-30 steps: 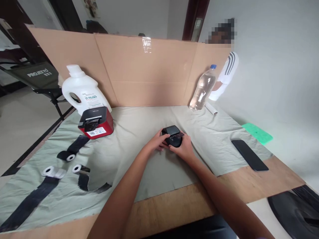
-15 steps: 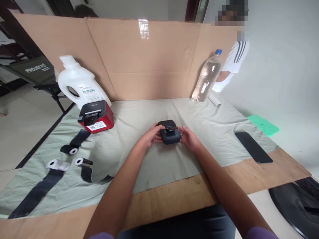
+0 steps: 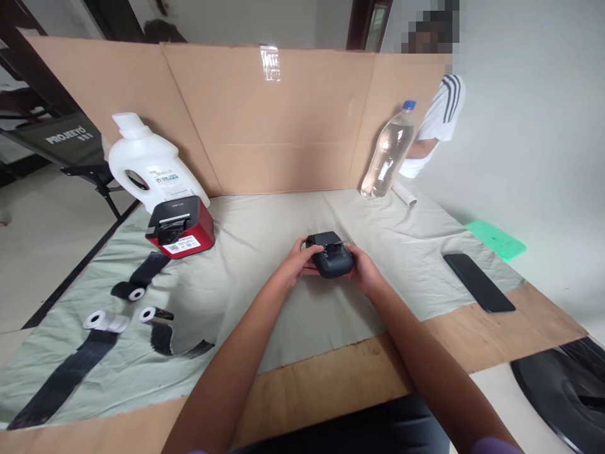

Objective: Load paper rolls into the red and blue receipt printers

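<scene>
A small black printer-like device (image 3: 332,258) rests on the grey-green cloth (image 3: 265,239) at the middle of the table. My left hand (image 3: 297,263) grips its left side, thumb on top. My right hand (image 3: 363,270) holds its right side, fingers curled against it. The device's lid looks closed, with a small dark slot on top.
A red and black label printer (image 3: 180,225) and a white jug (image 3: 144,165) stand at the left. Paper rolls with black strips (image 3: 106,320) lie front left. A clear bottle (image 3: 388,154) leans back right; a black phone (image 3: 478,281) and green pad (image 3: 495,239) lie right. Another person's white sleeve (image 3: 442,120) shows behind the cardboard wall (image 3: 265,120).
Both hands stay on the black device, which has tipped and settled slightly; its lid now looks closed. The camera view shifted a little.
</scene>
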`<state>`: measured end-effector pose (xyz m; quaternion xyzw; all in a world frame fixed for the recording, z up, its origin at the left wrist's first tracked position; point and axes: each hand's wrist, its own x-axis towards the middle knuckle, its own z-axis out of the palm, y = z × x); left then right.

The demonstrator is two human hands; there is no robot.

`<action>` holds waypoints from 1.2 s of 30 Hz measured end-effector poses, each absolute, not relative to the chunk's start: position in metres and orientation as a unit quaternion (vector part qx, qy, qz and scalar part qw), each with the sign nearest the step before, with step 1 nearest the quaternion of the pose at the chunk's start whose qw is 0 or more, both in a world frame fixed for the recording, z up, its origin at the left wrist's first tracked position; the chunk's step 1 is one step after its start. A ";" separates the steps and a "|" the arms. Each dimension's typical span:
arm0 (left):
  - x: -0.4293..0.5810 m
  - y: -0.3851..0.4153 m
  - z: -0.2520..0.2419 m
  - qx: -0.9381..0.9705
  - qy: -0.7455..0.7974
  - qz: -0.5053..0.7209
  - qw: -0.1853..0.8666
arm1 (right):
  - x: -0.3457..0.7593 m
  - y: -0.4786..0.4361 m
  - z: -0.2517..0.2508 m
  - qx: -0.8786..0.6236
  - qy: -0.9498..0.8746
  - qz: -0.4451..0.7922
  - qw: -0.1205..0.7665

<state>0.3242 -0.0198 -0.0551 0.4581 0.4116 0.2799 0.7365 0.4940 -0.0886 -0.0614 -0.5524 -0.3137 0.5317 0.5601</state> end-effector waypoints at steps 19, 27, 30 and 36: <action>0.356 -0.062 -0.103 0.742 0.345 0.305 0.487 | 0.624 -0.033 -0.060 -0.851 -0.376 0.011 0.367; 0.353 -0.060 -0.099 0.742 0.349 0.284 0.496 | 0.695 -0.002 -0.075 -0.909 -0.287 -0.028 0.301; 0.353 -0.059 -0.100 0.742 0.350 0.283 0.497 | 0.705 -0.001 -0.078 -0.911 -0.294 -0.024 0.287; 0.353 -0.057 -0.098 0.752 0.344 0.271 0.492 | 0.704 -0.003 -0.082 -0.900 -0.301 -0.010 0.316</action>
